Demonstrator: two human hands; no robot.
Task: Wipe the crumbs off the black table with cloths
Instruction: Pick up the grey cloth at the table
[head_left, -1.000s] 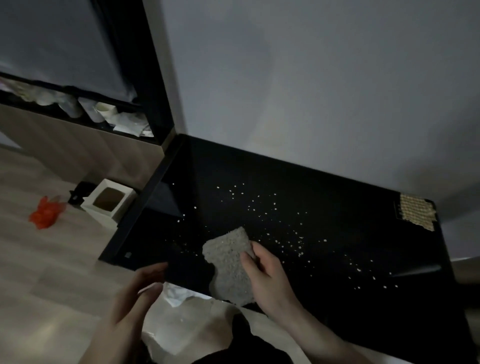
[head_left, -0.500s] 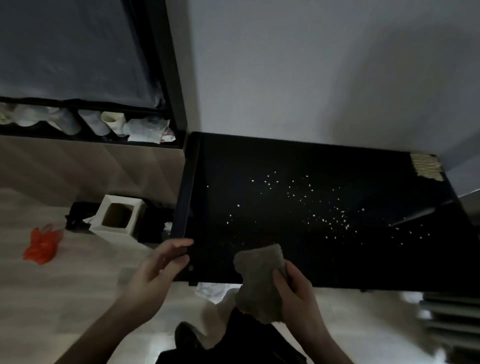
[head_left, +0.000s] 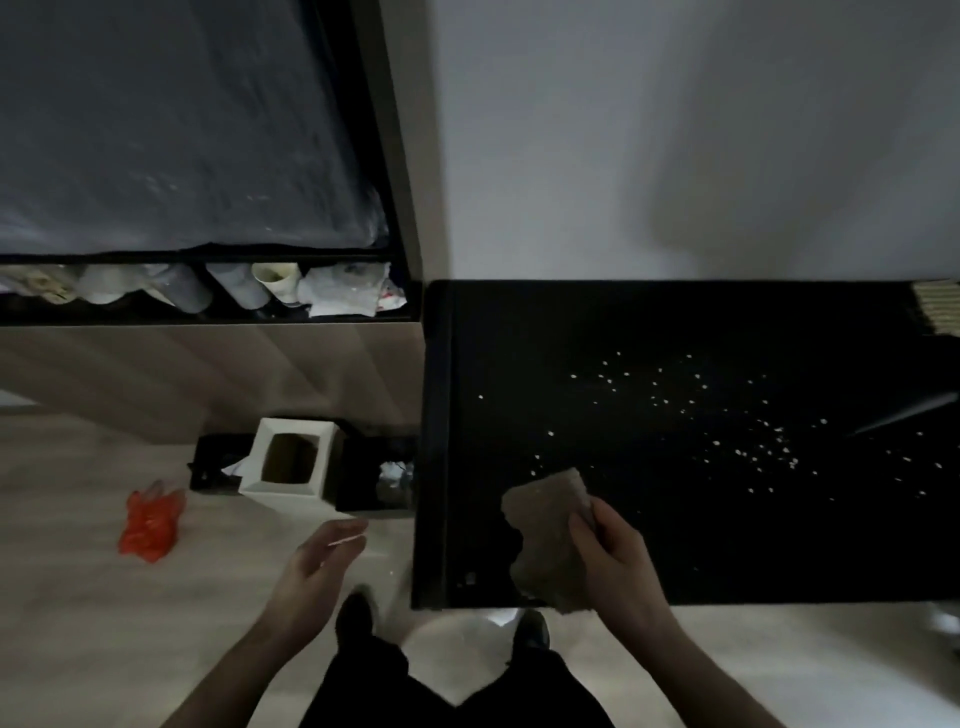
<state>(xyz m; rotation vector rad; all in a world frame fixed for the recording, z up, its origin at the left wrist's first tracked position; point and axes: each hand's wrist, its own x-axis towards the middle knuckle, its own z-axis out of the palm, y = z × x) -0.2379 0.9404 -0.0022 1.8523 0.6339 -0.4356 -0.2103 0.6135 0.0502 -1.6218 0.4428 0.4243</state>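
Observation:
A black table (head_left: 519, 332) stands against the wall, with several pale crumbs (head_left: 753, 441) scattered over its middle and right. My right hand (head_left: 618, 561) grips a grey-brown cloth (head_left: 545, 525) that lies on the table's front left part, near the front edge. My left hand (head_left: 317, 566) hovers over the floor to the left of the table, fingers apart and holding nothing. A second woven cloth (head_left: 940, 306) lies at the table's far right corner, partly cut off by the frame edge.
A white open box (head_left: 291, 462) and black bins (head_left: 374, 473) sit on the floor left of the table. An orange bag (head_left: 150, 525) lies further left. A dark bed frame with rolled items (head_left: 208, 291) runs along the back left. My shoes (head_left: 353, 618) stand below.
The view has swung left, so the table sits further right in frame. My left hand came off the table's left edge and now hovers over the floor. The right hand keeps the cloth.

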